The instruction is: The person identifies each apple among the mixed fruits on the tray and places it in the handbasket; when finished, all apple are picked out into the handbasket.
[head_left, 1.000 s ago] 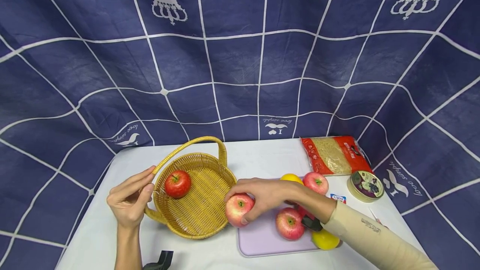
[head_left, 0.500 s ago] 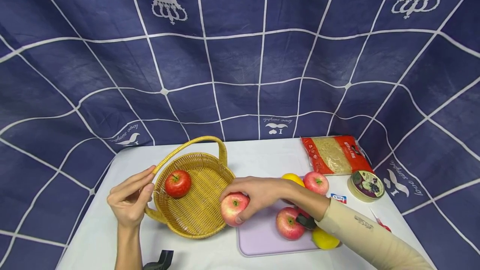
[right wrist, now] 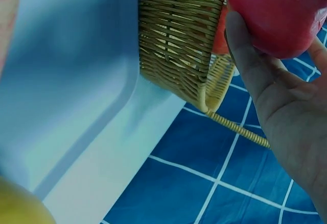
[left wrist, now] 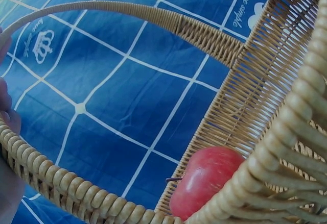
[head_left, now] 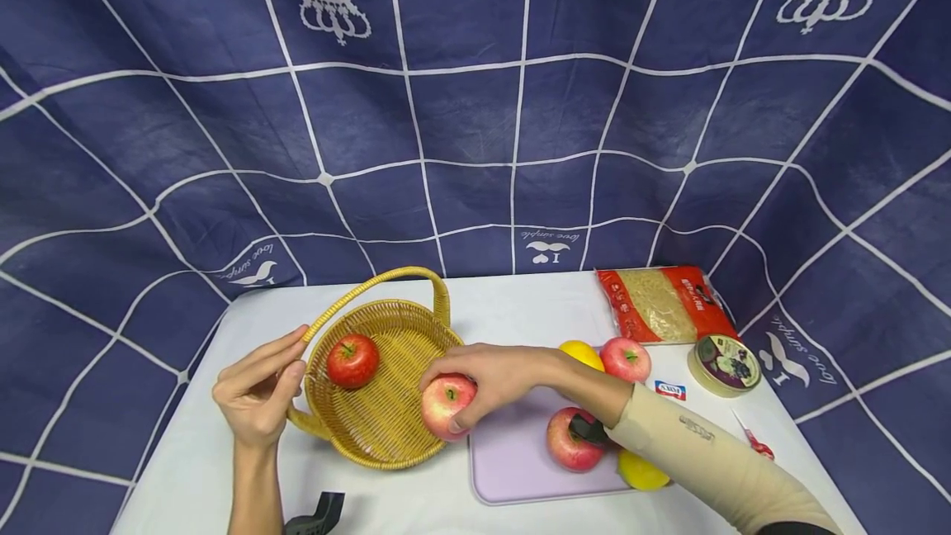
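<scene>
In the head view a yellow wicker basket (head_left: 394, 436) stands on the table's left side, with a red apple (head_left: 352, 361) inside near its left wall. My left hand (head_left: 260, 393) pinches the basket's arched handle (head_left: 364, 287) between fingers and thumb. A second, pink-red apple (head_left: 447, 408) is gripped by my right hand (head_left: 490, 382) above the basket's right rim. The right wrist view shows that held apple (right wrist: 278, 15) close to the outer basket wall (right wrist: 173, 35). From the left wrist, the apple in the basket (left wrist: 207, 180) shows beyond the woven rim.
Right of the basket lies a lilac tray (head_left: 513, 469) bearing an apple (head_left: 574, 440) and yellow fruits (head_left: 642, 471). Farther right are another apple (head_left: 626, 360), a red food bag (head_left: 664, 304), a round tin (head_left: 724, 366), a small blue-red packet (head_left: 670, 390) and a red-handled tool (head_left: 758, 446).
My right hand has carried the apple a short way left, from beside the tray to over the basket's right rim. The left hand keeps its hold on the handle.
</scene>
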`<state>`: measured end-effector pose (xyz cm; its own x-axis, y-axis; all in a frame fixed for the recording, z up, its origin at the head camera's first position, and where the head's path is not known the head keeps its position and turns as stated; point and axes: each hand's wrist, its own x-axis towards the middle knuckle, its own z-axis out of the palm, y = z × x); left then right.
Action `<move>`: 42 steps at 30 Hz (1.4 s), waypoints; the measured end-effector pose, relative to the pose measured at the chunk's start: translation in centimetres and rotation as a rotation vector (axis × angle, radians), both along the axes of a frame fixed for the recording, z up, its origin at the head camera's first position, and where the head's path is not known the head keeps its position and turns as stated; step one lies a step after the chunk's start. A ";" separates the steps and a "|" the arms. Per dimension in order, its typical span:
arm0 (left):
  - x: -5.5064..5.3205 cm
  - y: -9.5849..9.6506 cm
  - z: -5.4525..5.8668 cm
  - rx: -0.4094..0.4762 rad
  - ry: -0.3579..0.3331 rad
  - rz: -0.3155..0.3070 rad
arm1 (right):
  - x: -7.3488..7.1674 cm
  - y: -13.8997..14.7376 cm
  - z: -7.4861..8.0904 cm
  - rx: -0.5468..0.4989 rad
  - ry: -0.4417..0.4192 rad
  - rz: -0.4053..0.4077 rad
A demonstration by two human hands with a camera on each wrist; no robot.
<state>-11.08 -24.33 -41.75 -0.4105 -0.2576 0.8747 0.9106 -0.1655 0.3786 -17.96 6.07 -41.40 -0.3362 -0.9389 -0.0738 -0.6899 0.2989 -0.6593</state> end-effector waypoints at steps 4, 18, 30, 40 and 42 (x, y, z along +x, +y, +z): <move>0.0 0.0 0.1 -0.004 0.002 0.001 | -0.3 -0.5 -0.2 0.003 0.001 -0.003; 0.0 0.0 0.2 -0.011 0.011 0.001 | -1.3 -2.3 -0.1 0.022 0.014 -0.006; -0.3 -0.2 -0.3 -0.014 0.024 -0.002 | -2.7 -3.7 -0.4 0.035 0.006 -0.007; 0.0 0.0 -0.1 -0.009 0.014 0.007 | -3.9 -5.1 -1.0 0.025 -0.075 -0.011; 0.1 0.0 0.0 -0.007 0.013 0.009 | -4.1 -5.3 -1.0 0.018 -0.091 -0.016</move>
